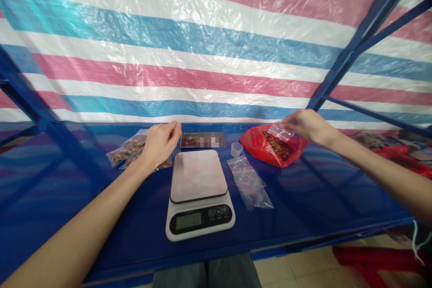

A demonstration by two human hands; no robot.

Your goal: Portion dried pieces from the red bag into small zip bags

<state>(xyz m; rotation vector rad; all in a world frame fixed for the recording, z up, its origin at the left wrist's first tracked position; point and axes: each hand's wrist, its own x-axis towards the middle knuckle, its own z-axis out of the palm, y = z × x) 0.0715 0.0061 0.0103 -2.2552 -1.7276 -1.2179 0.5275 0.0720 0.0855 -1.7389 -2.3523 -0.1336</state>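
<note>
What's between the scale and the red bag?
In the head view, a small clear cup and clear plastic bags lie between the scale and red bag.

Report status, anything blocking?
Left hand loosely curled by filled clear plastic bags. Right hand pinching clear plastic bag at red plastic bag. White digital scale reads 0.0, platform unobstructed.

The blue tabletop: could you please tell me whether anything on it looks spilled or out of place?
Nothing stands out: the dried pieces I can make out lie inside the red bag and filled clear bags, and the scale sits flat.
</note>
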